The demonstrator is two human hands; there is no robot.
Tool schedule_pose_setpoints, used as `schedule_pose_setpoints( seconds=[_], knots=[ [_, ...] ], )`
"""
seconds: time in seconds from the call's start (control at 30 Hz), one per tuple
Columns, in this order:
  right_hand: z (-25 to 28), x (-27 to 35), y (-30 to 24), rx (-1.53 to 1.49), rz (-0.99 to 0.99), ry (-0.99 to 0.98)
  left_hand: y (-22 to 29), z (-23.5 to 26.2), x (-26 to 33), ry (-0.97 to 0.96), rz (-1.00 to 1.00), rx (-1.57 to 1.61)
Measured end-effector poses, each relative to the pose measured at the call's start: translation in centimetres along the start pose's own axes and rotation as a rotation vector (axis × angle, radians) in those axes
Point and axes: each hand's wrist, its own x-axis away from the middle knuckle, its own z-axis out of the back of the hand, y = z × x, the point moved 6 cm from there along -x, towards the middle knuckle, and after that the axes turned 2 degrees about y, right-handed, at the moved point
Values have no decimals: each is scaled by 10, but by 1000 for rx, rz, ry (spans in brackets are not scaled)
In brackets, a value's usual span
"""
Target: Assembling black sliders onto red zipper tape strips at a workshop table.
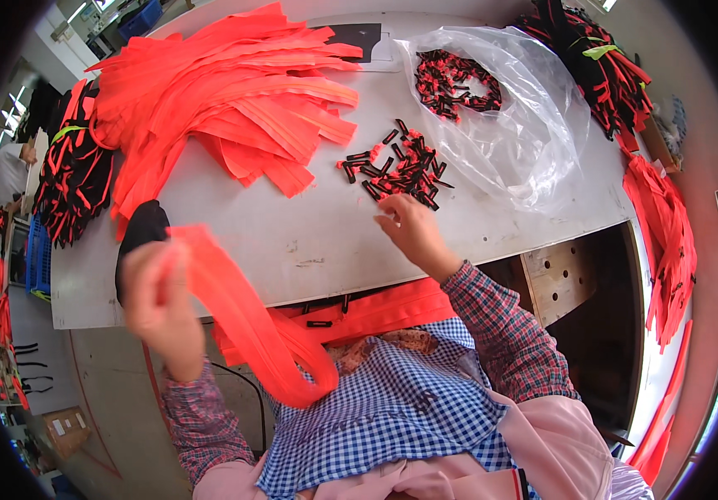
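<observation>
With the left hand (pixel 159 292) gripping an orange zipper tape (pixel 246 321) and the right hand's (pixel 409 229) fingers loosely curled beside the loose sliders (pixel 396 167) mid-worktop (pixel 309 242), a careless sweep might scatter them toward the front edge.

From my remote seat, wearer's clothing only; plaid sleeves in red, blue and white check on both forearms, cuffs ending at the wrists of the left hand (pixel 159 304) and right hand (pixel 413 232); below the sleeves, a blue-and-white gingham apron (pixel 392 408) across the front; beside the apron, toward the lower edge, pale pink fabric folds; hands bare, no gloves.
</observation>
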Motion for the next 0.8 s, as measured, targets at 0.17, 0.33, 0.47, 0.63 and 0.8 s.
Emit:
schedule_pose_setpoints(
  seconds=[0.17,0.33,0.47,0.63,0.8],
  knots=[
    [-4,-15,28,305,66,0,-20,100,-62,502,17,93],
    [-4,-22,20,283,108,9,-17,79,-50,323,196,305],
    [10,-14,11,-253,-230,-147,12,-7,-6,-222,205,223],
    [50,13,-56,-862,-241,-186,36,-75,28,-500,249,376],
    [81,34,-121,-723,-39,-193,55,-101,41,-534,179,483]
  ],
)
